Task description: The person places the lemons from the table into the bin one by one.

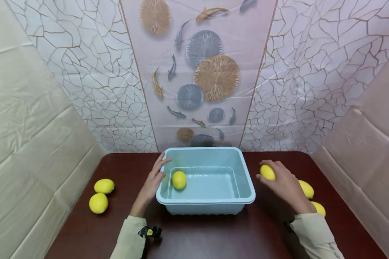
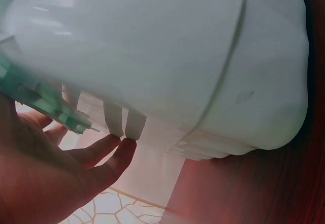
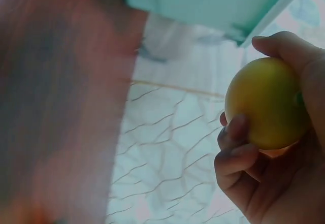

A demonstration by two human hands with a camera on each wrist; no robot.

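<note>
A light blue plastic basin (image 1: 210, 207) stands mid-table with one lemon (image 1: 179, 180) inside, toward its left. My left hand (image 1: 151, 185) is at the basin's left rim, fingers loosely extended. In the left wrist view, two fingertips (image 2: 129, 145) meet the basin's outer wall (image 2: 152, 46) below the rim. To the right of the basin, my right hand (image 1: 286, 183) holds a lemon (image 1: 267, 172) above the table. The right wrist view shows thumb and curled fingers round that lemon (image 3: 264, 104).
Two lemons lie on the left of the dark red table (image 1: 194, 239), one lemon (image 1: 104, 186) behind the other lemon (image 1: 98, 203). Two more, a lemon (image 1: 306, 189) and another lemon (image 1: 319, 208), sit partly hidden by my right arm. Patterned cloth (image 1: 194, 118) hangs behind the table.
</note>
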